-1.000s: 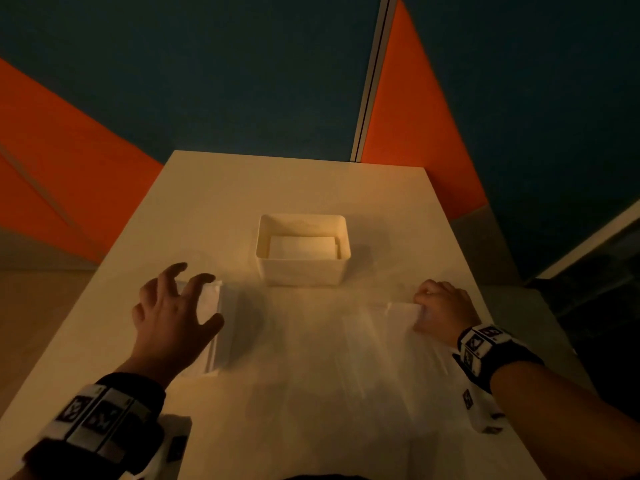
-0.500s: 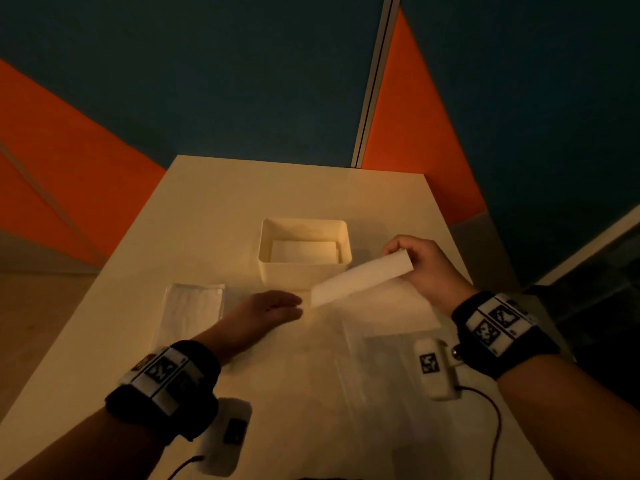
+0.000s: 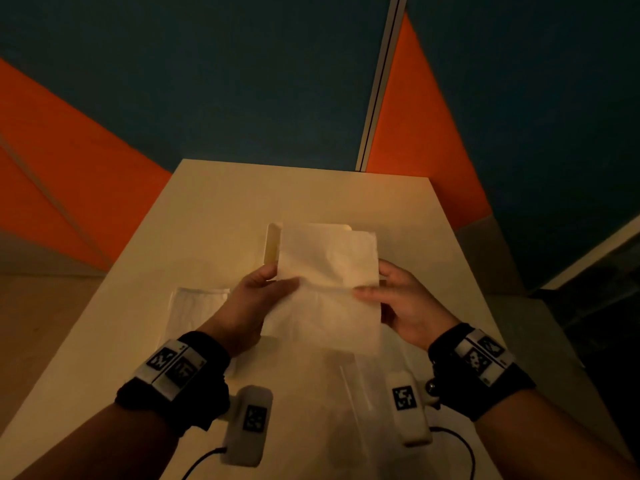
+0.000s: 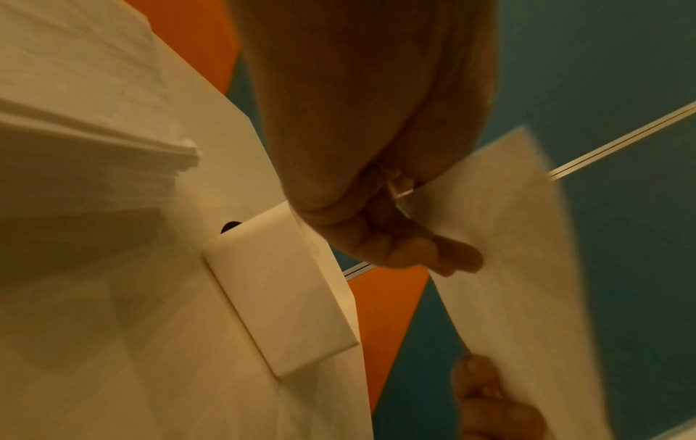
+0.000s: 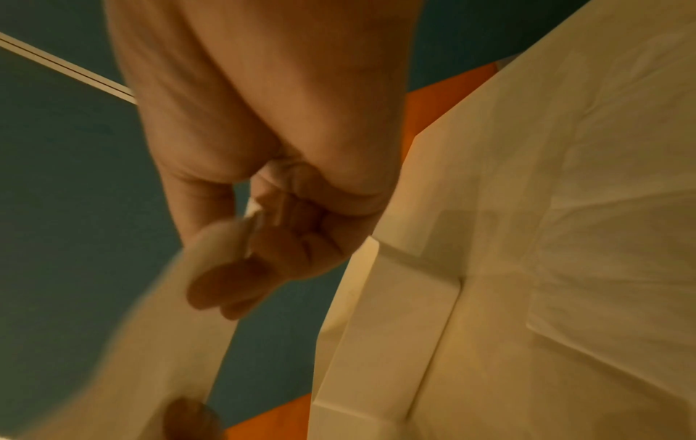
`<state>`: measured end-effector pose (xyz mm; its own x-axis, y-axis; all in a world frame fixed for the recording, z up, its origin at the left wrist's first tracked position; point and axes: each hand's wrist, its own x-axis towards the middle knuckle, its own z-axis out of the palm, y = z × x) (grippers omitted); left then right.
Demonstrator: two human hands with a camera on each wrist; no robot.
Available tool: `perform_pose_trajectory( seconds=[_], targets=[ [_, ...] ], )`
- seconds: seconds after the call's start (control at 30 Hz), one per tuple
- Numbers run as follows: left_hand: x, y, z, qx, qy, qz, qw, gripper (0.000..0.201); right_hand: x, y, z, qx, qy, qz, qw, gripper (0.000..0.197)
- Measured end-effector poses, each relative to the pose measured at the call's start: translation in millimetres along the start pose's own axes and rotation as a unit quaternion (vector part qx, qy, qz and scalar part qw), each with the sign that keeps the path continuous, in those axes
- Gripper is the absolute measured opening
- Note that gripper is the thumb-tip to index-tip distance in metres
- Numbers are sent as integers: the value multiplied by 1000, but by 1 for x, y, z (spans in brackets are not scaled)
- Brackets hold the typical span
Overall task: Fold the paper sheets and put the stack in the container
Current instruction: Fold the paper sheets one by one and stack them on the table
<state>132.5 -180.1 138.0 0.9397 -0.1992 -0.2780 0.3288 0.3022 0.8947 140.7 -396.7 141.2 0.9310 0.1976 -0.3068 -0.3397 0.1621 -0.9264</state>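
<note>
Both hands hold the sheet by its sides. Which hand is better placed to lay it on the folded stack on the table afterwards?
Probably the left hand: the folded stack lies just beside it, while the right hand would cross over the sheet.

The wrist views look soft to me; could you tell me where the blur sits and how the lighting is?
Left wrist view: paper sheet smeared along its far edge. Right wrist view: the sheet's lower part blurred beside the right hand. Head view: dim, warm light, container mostly hidden.

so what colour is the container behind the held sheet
White, tinted warm by the light; the container shows best in the left wrist view.
</note>
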Motion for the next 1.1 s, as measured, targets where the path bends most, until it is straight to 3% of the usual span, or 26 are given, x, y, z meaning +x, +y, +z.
perform_pose_trajectory(
  seconds=[0.17, 0.27, 0.33, 0.37, 0.43, 0.47, 0.57, 0.63, 0.7, 0.8, 0.9, 1.0, 1.1],
  targets=[
    [1, -3, -7, 13, -1, -4, 1000, 24, -4, -2, -1, 1, 7, -25, 1000, 22],
    [-2, 1, -13, 35, -24, -7, 999, 31, -9, -8, -5, 70, -35, 3, 997, 38],
    [-5, 5, -15, 56, -41, -1, 998, 26, -10, -11, -8, 101, -60, 31, 993, 40],
    [-8, 7, -16, 65, -58, -2, 996, 26, -11, -12, -6, 89, -64, 37, 993, 38],
    [-10, 9, -19, 82, -86, -13, 993, 48, -9, -9, -3, 2, -53, 22, 998, 24],
    [-10, 10, -21, 87, -101, -21, 991, 53, -8, -7, -2, -42, -56, 7, 998, 30],
    [-14, 14, -22, 95, -157, -51, 982, 46, -10, -6, 4, -117, -110, -8, 987, 57],
    [-17, 12, -17, 136, -197, -56, 969, 27, -9, -7, 9, -150, -156, -1, 976, 60],
    [-18, 6, -14, 182, -210, -56, 959, 32, -7, -4, 16, -191, -179, 0, 965, 59],
    [-22, 2, -21, 180, -139, -43, 973, 33, -3, 1, 16, -195, -129, 9, 972, 42],
    [-29, 4, -49, 150, 13, 14, 988, 35, 2, 7, -1, -232, -23, 22, 972, 27],
    [-40, 7, -84, 139, 127, 51, 981, 33, 9, 22, -33, -312, 70, 43, 947, 24],
    [-50, 0, -113, 151, 189, 25, 970, 34, 14, 36, -67, -416, 123, 63, 899, 24]
  ],
)
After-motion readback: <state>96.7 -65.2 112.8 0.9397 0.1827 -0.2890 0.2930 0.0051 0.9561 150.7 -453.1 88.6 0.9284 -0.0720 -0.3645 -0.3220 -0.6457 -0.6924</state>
